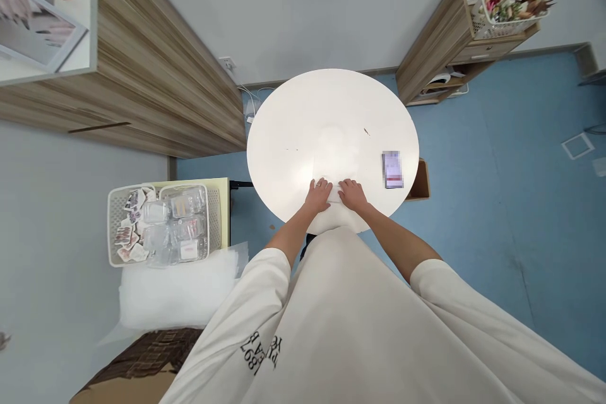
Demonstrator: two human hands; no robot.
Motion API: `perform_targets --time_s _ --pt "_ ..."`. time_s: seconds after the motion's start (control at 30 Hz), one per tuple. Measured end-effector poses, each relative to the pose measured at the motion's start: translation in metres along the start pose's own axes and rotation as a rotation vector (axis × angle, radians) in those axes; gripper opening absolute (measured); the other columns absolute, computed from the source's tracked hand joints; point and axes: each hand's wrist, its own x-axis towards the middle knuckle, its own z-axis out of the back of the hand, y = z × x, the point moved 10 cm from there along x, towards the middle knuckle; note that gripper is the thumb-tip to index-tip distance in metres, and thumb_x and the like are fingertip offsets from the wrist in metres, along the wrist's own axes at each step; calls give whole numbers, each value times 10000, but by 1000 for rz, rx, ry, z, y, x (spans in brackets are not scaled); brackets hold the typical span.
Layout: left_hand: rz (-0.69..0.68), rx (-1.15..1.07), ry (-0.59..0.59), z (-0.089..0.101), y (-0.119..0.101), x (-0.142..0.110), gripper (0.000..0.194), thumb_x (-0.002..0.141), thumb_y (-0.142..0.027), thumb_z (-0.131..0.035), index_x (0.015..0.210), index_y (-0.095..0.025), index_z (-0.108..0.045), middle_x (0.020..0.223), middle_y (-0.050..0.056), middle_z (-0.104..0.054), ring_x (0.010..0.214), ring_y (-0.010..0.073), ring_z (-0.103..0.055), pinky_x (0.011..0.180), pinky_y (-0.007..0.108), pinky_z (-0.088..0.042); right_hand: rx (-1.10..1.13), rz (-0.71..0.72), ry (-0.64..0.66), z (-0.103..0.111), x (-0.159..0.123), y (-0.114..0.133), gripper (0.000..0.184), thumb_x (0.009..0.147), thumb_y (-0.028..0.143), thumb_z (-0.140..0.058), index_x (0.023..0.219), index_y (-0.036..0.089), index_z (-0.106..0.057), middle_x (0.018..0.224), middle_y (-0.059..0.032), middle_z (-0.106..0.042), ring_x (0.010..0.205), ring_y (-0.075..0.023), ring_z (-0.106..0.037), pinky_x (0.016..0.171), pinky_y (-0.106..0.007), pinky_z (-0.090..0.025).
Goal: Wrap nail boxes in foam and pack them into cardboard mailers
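On the near part of the round white table (288, 107), a thin white sheet-like piece (335, 193) lies under my hands. Its outline blends into the tabletop, so I cannot tell its exact kind. My left hand (320, 196) rests palm down on its left side, with a ring on one finger. Opposite, my right hand (353, 194) lies palm down on the right side. Both hands have their fingers pointing forward and slightly apart, with a small gap between the hands. A phone-like rectangle with a blurred purple face (392, 169) lies to the right.
A small dark mark (366, 131) shows on the tabletop. White baskets of clear packages (158, 224) stand at left, above a stack of translucent plastic sheets (177, 287). A wooden cabinet (165, 63) is at far left, a shelf unit (440, 50) at far right, and a brown bin (421, 182) beside the table.
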Motion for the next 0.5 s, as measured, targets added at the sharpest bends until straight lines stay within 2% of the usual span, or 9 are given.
perform_targets --time_s 0.1,0.27,0.5 --pt "21 9 -23 -1 2 -3 745 829 -289 -684 1498 -199 -369 1538 176 -419 1541 325 -223 1249 571 -116 -8 14 -22 -2 -5 4 498 1005 379 -427 1451 163 -473 1453 -171 -517 1277 -317 -472 1072 -441 -337" --pt "18 15 -46 3 1 -9 723 861 -381 -660 1509 -196 -399 1582 176 -385 1548 334 -217 1258 571 -107 -82 45 -5 -14 -16 9 653 932 469 -543 1491 152 -429 1577 -189 -395 1426 -358 -336 1153 -487 -228" --pt "-35 -13 -60 10 -14 -32 690 870 -517 -611 1455 -168 -504 1566 183 -422 1514 362 -281 1265 564 -86 -121 157 57 -21 -32 22 711 911 420 -559 1536 129 -383 1623 -196 -328 1494 -350 -251 1187 -498 -184"
